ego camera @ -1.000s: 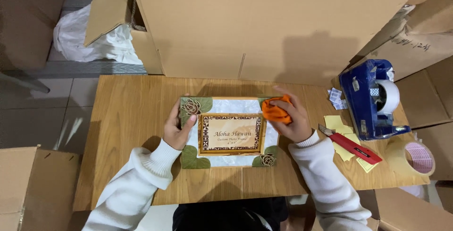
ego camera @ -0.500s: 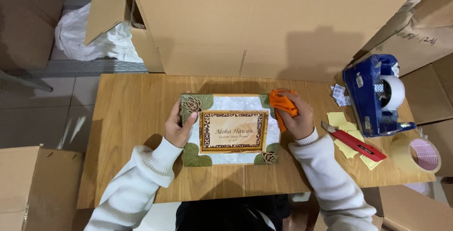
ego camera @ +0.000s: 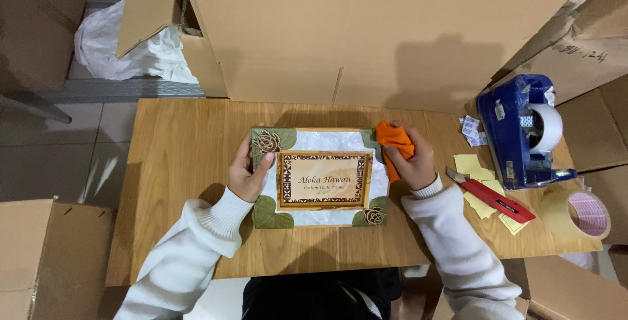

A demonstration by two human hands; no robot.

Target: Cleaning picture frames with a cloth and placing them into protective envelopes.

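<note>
A decorated photo frame (ego camera: 319, 142) with green leaf corners and a pearly white border lies flat on the wooden table (ego camera: 183, 150). My left hand (ego camera: 245, 169) grips its left edge, thumb on the front. My right hand (ego camera: 413, 161) is closed on a bunched orange cloth (ego camera: 394, 143), pressed against the frame's upper right corner and right edge.
A blue tape dispenser (ego camera: 523, 130) stands at the table's right, with a red utility knife (ego camera: 494, 195), yellow paper slips (ego camera: 477, 169) and a tape roll (ego camera: 579, 214) near it. Large cardboard boxes (ego camera: 366, 25) ring the table. White plastic wrap (ego camera: 124, 48) lies at the back left.
My right hand with the orange cloth has slid from the frame's top right corner toward its right edge. The left hand keeps hold of the frame.
</note>
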